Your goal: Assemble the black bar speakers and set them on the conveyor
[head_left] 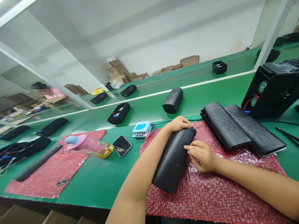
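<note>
A black speaker housing (pixel 173 165) with a dimpled panel on one side lies tilted on red bubble wrap in front of me. Around its far top end curl the fingers of my left hand (pixel 178 124), closed on it. My right hand (pixel 202 156) is at the housing's right side, index fingertip touching the smooth surface, fingers bent and somewhat apart. Nothing shows in the right hand; the fingertips of the left are partly hidden behind the edge. Beside the hands, black dimpled panels (pixel 224 124) lie stacked on the red bubble wrap (pixel 210 193).
A small blue-and-white tester (pixel 142 129) with a cable, a phone (pixel 121 145) and a pink-lidded bottle (pixel 85 144) stand to the left. Open black housings (pixel 271 90) rise at right, near tweezers (pixel 288 135). Behind runs a green belt (pixel 144 109) carrying speakers. A person (pixel 54 93) sits far left.
</note>
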A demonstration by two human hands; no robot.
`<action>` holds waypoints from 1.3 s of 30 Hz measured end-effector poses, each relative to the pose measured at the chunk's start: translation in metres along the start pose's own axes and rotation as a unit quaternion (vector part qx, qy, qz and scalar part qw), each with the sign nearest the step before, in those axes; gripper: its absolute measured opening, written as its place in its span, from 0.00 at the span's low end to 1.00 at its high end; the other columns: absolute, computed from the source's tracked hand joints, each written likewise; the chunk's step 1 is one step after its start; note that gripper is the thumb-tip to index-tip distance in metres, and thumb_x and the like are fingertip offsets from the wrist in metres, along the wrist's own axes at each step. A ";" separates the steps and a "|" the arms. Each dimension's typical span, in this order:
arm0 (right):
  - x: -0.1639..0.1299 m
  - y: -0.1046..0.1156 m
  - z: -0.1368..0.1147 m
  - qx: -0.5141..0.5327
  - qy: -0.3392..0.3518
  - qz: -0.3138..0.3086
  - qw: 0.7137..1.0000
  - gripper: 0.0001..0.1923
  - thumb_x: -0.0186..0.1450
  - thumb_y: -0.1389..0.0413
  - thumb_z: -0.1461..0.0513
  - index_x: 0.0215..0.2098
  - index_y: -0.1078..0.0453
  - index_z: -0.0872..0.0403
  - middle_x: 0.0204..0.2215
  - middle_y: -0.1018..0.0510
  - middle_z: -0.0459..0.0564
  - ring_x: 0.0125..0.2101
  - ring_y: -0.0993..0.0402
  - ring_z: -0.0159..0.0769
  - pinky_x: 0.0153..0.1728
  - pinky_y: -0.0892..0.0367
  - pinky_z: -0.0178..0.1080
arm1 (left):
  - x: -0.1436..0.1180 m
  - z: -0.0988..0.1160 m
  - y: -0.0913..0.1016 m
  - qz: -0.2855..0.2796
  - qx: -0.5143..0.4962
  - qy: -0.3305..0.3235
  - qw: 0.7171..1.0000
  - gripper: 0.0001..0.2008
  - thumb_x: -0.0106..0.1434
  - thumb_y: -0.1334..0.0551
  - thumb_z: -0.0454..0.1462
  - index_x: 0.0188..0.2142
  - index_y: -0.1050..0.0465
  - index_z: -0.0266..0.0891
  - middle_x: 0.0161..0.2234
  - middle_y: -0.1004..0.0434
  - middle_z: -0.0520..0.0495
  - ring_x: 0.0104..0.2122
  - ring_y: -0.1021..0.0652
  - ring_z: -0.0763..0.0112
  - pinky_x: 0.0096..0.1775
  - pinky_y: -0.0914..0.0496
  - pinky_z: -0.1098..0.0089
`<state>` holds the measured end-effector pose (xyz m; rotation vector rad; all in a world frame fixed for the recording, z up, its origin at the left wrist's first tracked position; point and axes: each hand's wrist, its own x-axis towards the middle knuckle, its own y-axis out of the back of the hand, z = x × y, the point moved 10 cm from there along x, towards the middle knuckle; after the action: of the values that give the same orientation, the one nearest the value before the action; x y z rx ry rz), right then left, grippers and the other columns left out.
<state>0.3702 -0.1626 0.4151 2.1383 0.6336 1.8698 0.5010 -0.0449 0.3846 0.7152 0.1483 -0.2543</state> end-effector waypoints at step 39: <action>0.015 -0.030 -0.037 -0.065 -0.032 -0.336 0.939 0.17 0.51 0.48 0.63 0.39 0.30 0.60 0.45 0.25 0.64 0.45 0.30 0.49 0.55 0.45 0.49 | 0.000 0.031 -0.016 0.009 0.394 0.072 0.916 0.23 0.46 0.35 0.51 0.34 0.23 0.36 0.35 0.21 0.35 0.38 0.22 0.50 0.39 0.31 0.61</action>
<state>0.3306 -0.1328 0.4207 1.5983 1.0304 1.4096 0.4978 -0.0770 0.3972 1.5419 0.1800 -0.2423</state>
